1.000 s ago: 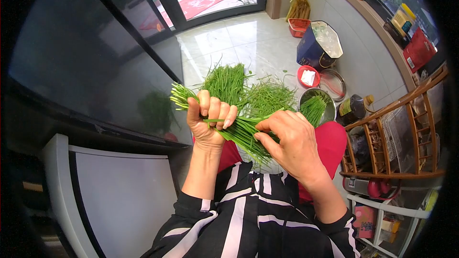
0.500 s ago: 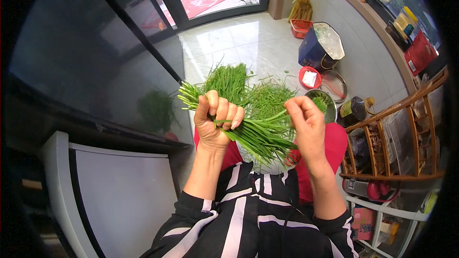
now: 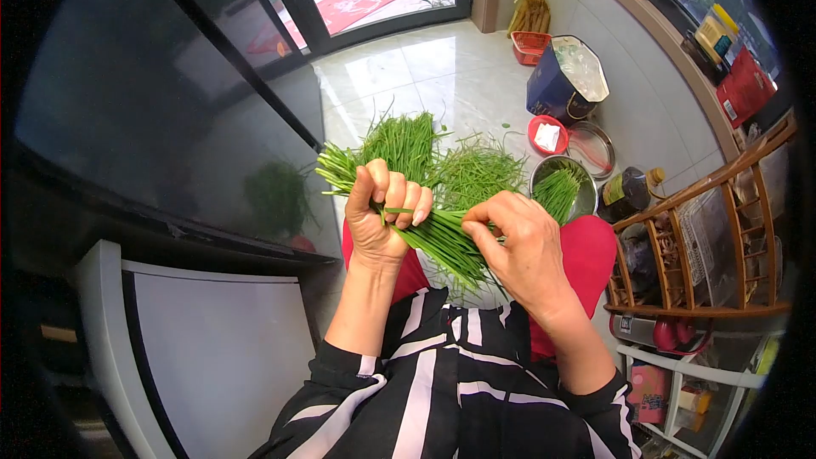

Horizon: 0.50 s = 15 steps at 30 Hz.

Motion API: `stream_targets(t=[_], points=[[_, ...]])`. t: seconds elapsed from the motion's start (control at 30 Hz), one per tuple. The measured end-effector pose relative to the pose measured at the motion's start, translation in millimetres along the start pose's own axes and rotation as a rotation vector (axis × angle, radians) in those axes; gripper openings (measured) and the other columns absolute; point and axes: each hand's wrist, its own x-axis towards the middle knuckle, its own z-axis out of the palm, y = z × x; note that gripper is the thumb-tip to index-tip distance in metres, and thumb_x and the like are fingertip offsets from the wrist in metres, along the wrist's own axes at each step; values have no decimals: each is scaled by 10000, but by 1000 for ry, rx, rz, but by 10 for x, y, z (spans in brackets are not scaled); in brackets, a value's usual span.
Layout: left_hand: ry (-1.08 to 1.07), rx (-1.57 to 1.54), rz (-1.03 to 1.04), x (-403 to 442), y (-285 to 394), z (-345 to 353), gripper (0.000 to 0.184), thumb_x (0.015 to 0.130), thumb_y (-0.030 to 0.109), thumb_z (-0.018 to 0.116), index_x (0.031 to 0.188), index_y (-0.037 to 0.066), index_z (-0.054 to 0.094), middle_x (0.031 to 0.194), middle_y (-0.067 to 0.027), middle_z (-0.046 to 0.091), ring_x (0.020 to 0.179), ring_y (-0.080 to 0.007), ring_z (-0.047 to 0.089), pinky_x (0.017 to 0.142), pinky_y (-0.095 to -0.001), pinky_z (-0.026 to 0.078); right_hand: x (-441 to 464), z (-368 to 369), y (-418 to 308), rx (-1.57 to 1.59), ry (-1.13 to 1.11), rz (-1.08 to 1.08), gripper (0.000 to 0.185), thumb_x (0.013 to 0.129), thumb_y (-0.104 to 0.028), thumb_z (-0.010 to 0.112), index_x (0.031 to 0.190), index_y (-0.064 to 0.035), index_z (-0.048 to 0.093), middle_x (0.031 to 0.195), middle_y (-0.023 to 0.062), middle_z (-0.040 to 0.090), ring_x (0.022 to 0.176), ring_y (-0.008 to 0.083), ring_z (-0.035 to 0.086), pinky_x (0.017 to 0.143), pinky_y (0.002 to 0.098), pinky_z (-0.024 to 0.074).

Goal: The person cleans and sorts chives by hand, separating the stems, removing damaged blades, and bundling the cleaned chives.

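Note:
My left hand (image 3: pixel 382 208) is closed round a bunch of green chives (image 3: pixel 446 245). The pale cut ends stick out to the left of the fist, and the long leaves fan down to the right. Against the leaves, my right hand (image 3: pixel 520 242) has thumb and forefinger pinched together at a chive leaf; its palm hides part of the bunch's tips. Beyond my hands, a neat pile of chives (image 3: pixel 401 149) and a looser, tangled pile (image 3: pixel 480 172) lie on the floor. A metal bowl (image 3: pixel 586 201) by my right knee contains more chives.
Right of the piles are a red bowl (image 3: pixel 535 138) with a white packet, a round metal dish (image 3: pixel 605 146), a dark blue bag (image 3: pixel 548 95) and a dark bottle (image 3: pixel 627 191). A wooden rack (image 3: pixel 671 259) stands on the right, a dark glossy panel (image 3: pixel 170 119) on the left.
My right hand has moved left and slightly down, from the leaf tips in closer to the middle of the bunch. The left hand keeps its hold almost unmoved. More of the metal bowl shows.

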Motion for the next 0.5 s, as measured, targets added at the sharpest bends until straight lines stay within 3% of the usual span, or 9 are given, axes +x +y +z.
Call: stream_targets(t=[0.07, 0.13, 0.17, 0.27, 0.37, 0.4, 0.43, 0.5], points=[[3, 4, -6, -5, -15, 17, 446, 964, 405, 475, 633, 128, 360, 449, 10, 286, 393, -130, 270, 492, -309, 353, -3, 70, 46, -30, 13, -25, 96, 807, -133, 661, 838, -46, 636, 802, 103, 616, 746, 279, 608, 664, 373, 455], [28, 29, -14, -4, -37, 39, 446, 966, 408, 473, 631, 138, 357, 440, 21, 274, 380, -110, 261, 482, -281, 336, 9, 137, 84, 245, 157, 258, 117, 882, -142, 596, 899, -27, 610, 779, 110, 592, 720, 232, 595, 648, 329, 450], [28, 29, -14, -2, -30, 44, 446, 966, 408, 473, 631, 138, 357, 440, 21, 274, 380, -110, 261, 482, -281, 336, 19, 136, 136, 246, 157, 258, 117, 882, -142, 596, 899, -27, 610, 779, 110, 592, 720, 232, 595, 648, 329, 450], [198, 17, 50, 26, 24, 67, 445, 953, 403, 507, 621, 139, 372, 453, 24, 276, 385, -105, 248, 482, -272, 320, 63, 5, 353, 336, 260, 306, 196, 956, -179, 515, 938, 2, 590, 742, 47, 555, 691, 111, 508, 634, 271, 423], [272, -33, 99, 53, 131, -58, 437, 933, 392, 552, 622, 141, 376, 465, 29, 269, 404, -105, 242, 523, -259, 325, 55, -235, 522, 266, 192, 413, 232, 965, -205, 500, 978, -23, 642, 757, 52, 589, 692, 106, 521, 638, 273, 428], [306, -65, 115, 57, 153, -102, 428, 916, 375, 588, 624, 141, 380, 468, 30, 262, 415, -105, 241, 533, -257, 326, 45, -296, 545, 272, 176, 465, 188, 933, -157, 533, 978, -20, 654, 782, 73, 624, 707, 146, 570, 661, 285, 448], [320, -84, 131, 57, 180, -129, 422, 899, 356, 618, 625, 137, 382, 481, 27, 273, 425, -106, 248, 543, -257, 334, 17, -318, 591, 270, 176, 469, 188, 933, -157, 533, 978, -20, 654, 782, 73, 624, 707, 146, 570, 661, 285, 448], [362, -137, 153, 52, 227, -195, 410, 886, 343, 635, 630, 127, 398, 494, 22, 294, 435, -110, 264, 561, -260, 346, -27, -339, 678, -11, 236, 180, 143, 873, -93, 581, 956, -3, 655, 832, 100, 650, 739, 198, 613, 689, 300, 466]])
